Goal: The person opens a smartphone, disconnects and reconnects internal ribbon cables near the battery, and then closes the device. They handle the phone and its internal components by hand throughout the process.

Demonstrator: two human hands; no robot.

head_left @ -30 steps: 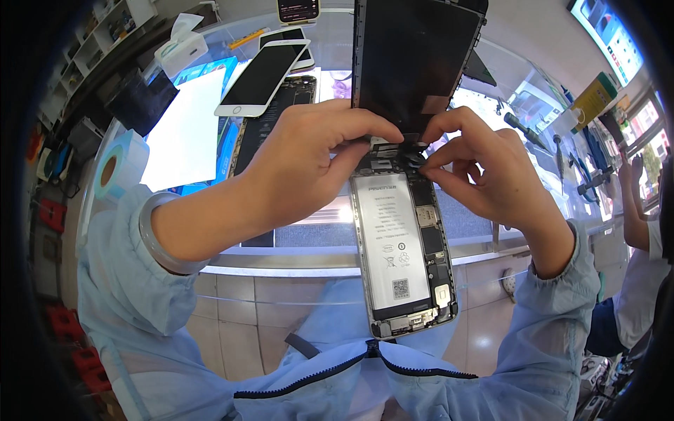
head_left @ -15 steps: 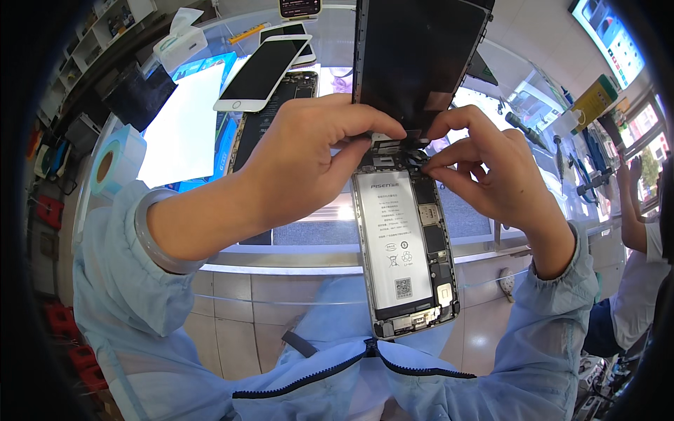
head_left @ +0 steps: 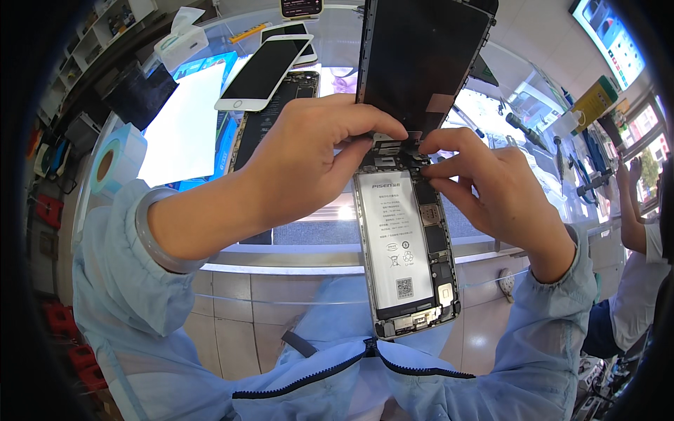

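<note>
An opened phone's body (head_left: 438,242) lies face up before me, reaching past the table's front edge. A white battery (head_left: 386,217) fills its left side, with circuit parts along the right. Its black screen (head_left: 414,59) stands raised at the body's far end. My left hand (head_left: 305,151) is closed on the phone where screen and body meet, thumb on the body's edge, index finger across the screen's lower edge. My right hand (head_left: 495,186) has its fingertips closed together at the body's upper right corner, by the dark connectors; what they pinch is too small to tell.
A white phone (head_left: 260,74) rests on another opened phone body (head_left: 260,126) at left. Beside them are a white sheet (head_left: 179,126), a label roll (head_left: 116,161) and a tissue box (head_left: 181,45). Screwdrivers (head_left: 526,130) and a yellow-green bottle (head_left: 595,104) stand right. Another person's arm (head_left: 632,203) shows far right.
My right hand has lowered slightly, its index finger coming down off the screen toward the connectors. The screen has shifted a little to the right. My left hand keeps nearly the same place.
</note>
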